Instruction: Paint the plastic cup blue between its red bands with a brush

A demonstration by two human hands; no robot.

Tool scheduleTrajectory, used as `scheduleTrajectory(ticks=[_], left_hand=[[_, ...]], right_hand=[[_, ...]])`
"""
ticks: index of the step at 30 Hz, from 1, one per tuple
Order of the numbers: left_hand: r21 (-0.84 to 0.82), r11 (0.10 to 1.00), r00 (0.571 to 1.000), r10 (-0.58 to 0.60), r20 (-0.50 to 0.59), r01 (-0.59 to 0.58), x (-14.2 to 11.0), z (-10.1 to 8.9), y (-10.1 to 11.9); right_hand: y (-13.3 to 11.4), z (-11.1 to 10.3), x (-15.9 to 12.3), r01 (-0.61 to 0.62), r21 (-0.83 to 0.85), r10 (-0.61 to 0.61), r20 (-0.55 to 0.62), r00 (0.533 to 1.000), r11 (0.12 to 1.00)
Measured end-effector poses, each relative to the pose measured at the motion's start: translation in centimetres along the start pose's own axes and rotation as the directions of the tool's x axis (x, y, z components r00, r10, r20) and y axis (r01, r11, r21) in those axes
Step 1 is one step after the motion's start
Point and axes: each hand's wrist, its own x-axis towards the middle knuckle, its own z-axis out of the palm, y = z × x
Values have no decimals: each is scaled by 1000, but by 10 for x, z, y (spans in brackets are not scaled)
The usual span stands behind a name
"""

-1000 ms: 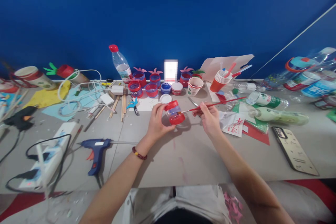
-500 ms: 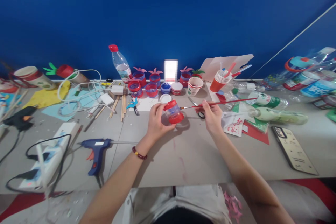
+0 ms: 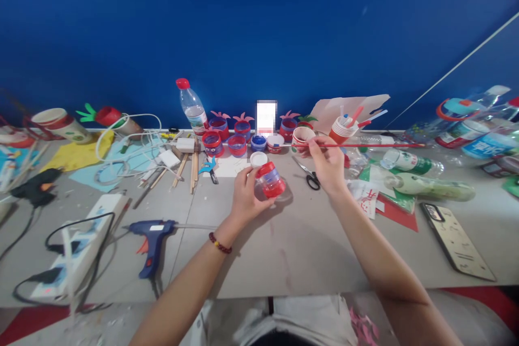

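Observation:
My left hand (image 3: 246, 194) is closed round a small clear jar (image 3: 271, 179) with red painted bands, held tilted just above the grey table (image 3: 292, 243). My right hand (image 3: 326, 165) pinches a long red paintbrush (image 3: 365, 145) that lies nearly level; its tip reaches left to the open paint pots, near the red paint pot (image 3: 275, 143) and the blue paint pot (image 3: 258, 142). A white lid (image 3: 258, 159) lies just behind the jar. Black scissors (image 3: 310, 175) lie between my hands.
A row of painted jars (image 3: 237, 145) and a water bottle (image 3: 193, 108) stand at the back. A paper cup (image 3: 302, 135) and a red cup with brushes (image 3: 341, 128) are beside them. A blue glue gun (image 3: 152, 235), a power strip (image 3: 81, 248), a phone (image 3: 456, 240) and lying bottles (image 3: 430, 186) surround the middle.
My right hand has lifted the brush away from the jar and carried it back toward the paint pots. The scissors are now uncovered. The view has tilted up slightly.

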Motion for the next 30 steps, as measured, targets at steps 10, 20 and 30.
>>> scheduleTrajectory(ticks=[10,20,30], left_hand=[[11,998,998,-65,1,65,0,3,-4],[30,997,997,-71,38,70,0,4,-4],[36,998,999,-43,12,43,-1,3,-3]], right_hand=[[29,48,68,179,-378,-97,227,969,908],[43,71,76,296,-576,-56,396,917,762],[43,81,70,278,-683,45,414,909,675]])
